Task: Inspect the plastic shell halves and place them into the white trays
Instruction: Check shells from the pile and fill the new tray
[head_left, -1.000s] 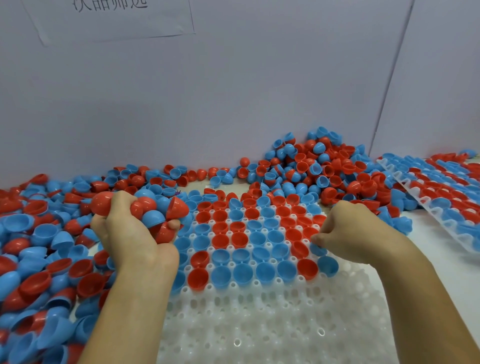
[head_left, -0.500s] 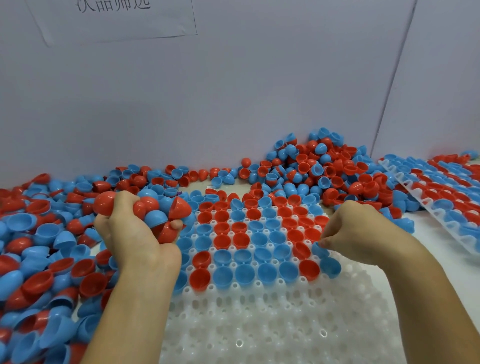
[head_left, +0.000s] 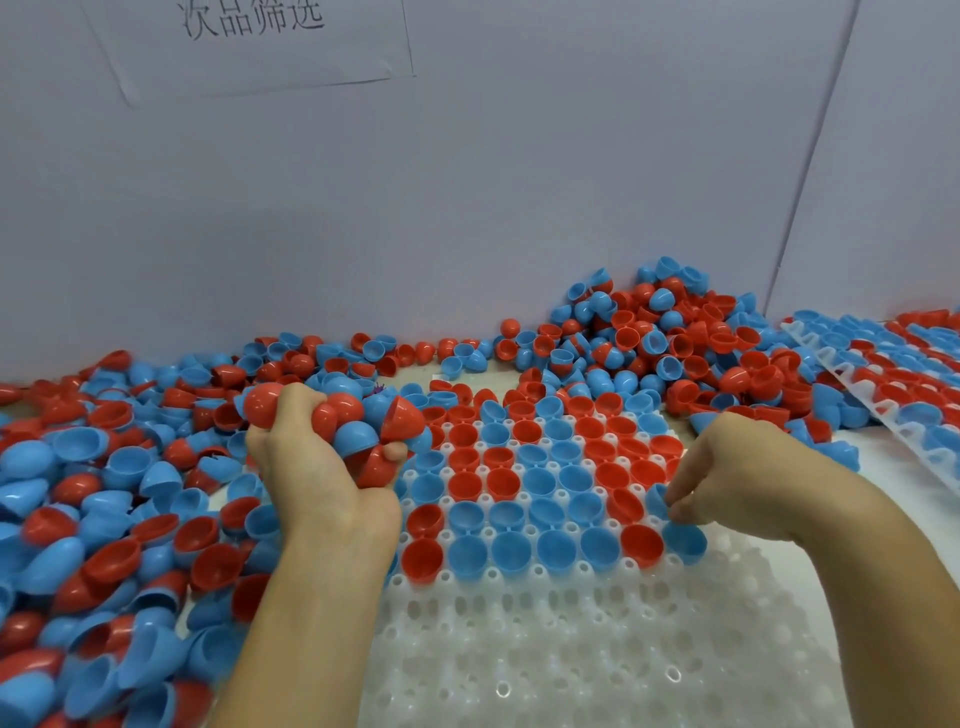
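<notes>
— While the left hand (head_left: 317, 457) sat curled round a fistful of red and blue shell halves (head_left: 358, 421) at the tray's ten o'clock corner, where was the action?

— Over at three o'clock! The right hand (head_left: 737, 478) had its fingertips (head_left: 675, 506) pinched together on a blue half (head_left: 655, 500) at the right edge of the white tray (head_left: 571, 649), which was tipped on its side rather than seated, just above a blue half already sitting in the front row's last cup.

— So which hand was nearer that spot?

— The right, easily. The left was well apart, across the whole filled block, acting as the magazine.

— Room to work?

— Plenty toward six o'clock: rows of bare cups ran from the front filled row down to the near edge. At twelve o'clock the loose pile (head_left: 675, 343) crowded the tray's far rim, and a second tray (head_left: 878, 410), already loaded, lay at two o'clock on the tabletop (head_left: 893, 488).

— Your call on the move?

— I judged the half needed turning open side up and a short press straight down.
</notes>
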